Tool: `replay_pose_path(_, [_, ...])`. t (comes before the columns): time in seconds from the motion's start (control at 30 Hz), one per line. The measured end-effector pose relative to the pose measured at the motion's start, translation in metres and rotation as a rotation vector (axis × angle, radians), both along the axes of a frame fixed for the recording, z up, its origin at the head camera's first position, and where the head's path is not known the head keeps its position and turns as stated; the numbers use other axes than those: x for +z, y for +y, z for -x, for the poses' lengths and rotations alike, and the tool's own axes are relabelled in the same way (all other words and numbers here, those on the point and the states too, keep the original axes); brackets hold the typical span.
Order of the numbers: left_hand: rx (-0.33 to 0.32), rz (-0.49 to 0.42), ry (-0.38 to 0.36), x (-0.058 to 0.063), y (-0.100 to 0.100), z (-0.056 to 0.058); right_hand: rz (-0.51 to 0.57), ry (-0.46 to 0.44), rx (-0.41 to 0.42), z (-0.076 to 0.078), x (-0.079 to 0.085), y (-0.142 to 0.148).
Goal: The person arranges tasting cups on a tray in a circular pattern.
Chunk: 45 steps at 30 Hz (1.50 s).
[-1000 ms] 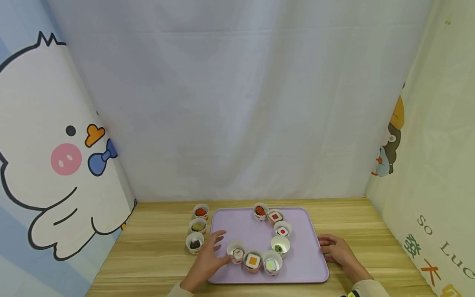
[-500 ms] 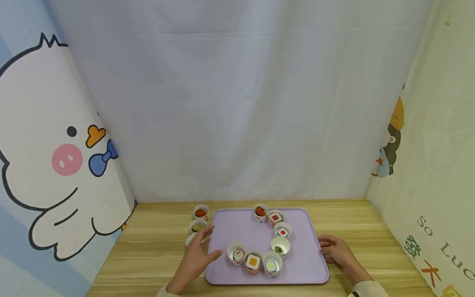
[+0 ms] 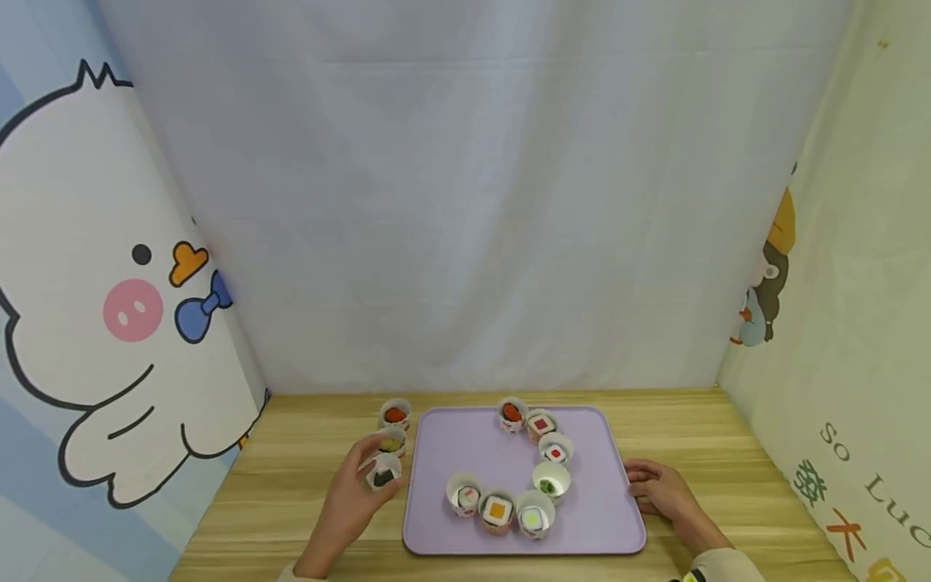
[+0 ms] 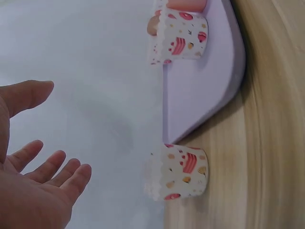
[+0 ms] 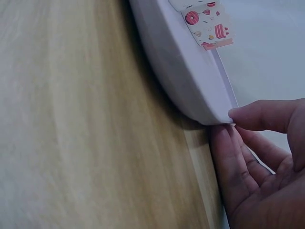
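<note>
My left hand point(image 3: 352, 495) hovers at the nearest of three paper cups left of the tray. This cup point(image 3: 384, 471) holds a dark piece, perhaps sushi. In the left wrist view the thumb and fingers are spread, apart from the printed cup point(image 4: 187, 171). At the right edge of the lilac tray point(image 3: 596, 517), my right hand point(image 3: 660, 490) pinches the rim, thumb on top and fingers below, as the right wrist view shows. On the tray, several cups form a curve, among them one with an orange-topped white piece point(image 3: 497, 511) and one with green bits point(image 3: 550, 481).
Behind the nearest left cup stand a cup with a yellowish piece point(image 3: 393, 442) and a cup with a red-orange piece point(image 3: 395, 414). A wooden table point(image 3: 254, 501) carries everything. A pale curtain point(image 3: 465, 242) closes off the back, and printed cloths hang at both sides.
My left hand has moved left from the pink-and-white piece's cup on the tray to the nearest cup beside the tray. My right hand stays at the tray's edge.
</note>
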State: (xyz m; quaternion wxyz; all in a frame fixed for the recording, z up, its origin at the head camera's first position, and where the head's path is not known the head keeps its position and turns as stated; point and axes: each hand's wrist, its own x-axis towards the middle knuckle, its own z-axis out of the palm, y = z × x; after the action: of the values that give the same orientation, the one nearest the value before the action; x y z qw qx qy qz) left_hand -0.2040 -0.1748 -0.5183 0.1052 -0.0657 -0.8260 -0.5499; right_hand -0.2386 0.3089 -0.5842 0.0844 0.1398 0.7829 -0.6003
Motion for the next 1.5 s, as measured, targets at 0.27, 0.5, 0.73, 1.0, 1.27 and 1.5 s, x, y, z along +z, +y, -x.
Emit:
replay_pose_path(0.27, [0.08, 0.025, -0.102, -0.007, -0.009, -0.001, -0.023, 0.011, 0.005, 0.002, -0.001, 0.002])
replay_pose_path(0.5, [0.171, -0.074, -0.046, -0.03, -0.005, 0.004, -0.02, 0.015, 0.002, 0.003, 0.0, 0.002])
replay_pose_path(0.73, [0.297, -0.135, -0.08, -0.047, 0.007, 0.005, -0.018, 0.03, 0.012, 0.002, 0.001, 0.001])
replay_pose_path(1.0, [0.273, -0.179, -0.193, -0.059, 0.009, 0.013, -0.007, 0.021, 0.013, 0.001, 0.001, 0.001])
replay_pose_path(1.27, [0.295, -0.204, -0.18, -0.068, 0.014, 0.022, -0.015, 0.017, 0.014, 0.001, 0.0, 0.001])
replay_pose_path(1.5, [0.388, -0.134, -0.158, -0.074, 0.021, 0.03, -0.013, 0.019, 0.01, 0.001, -0.003, 0.002])
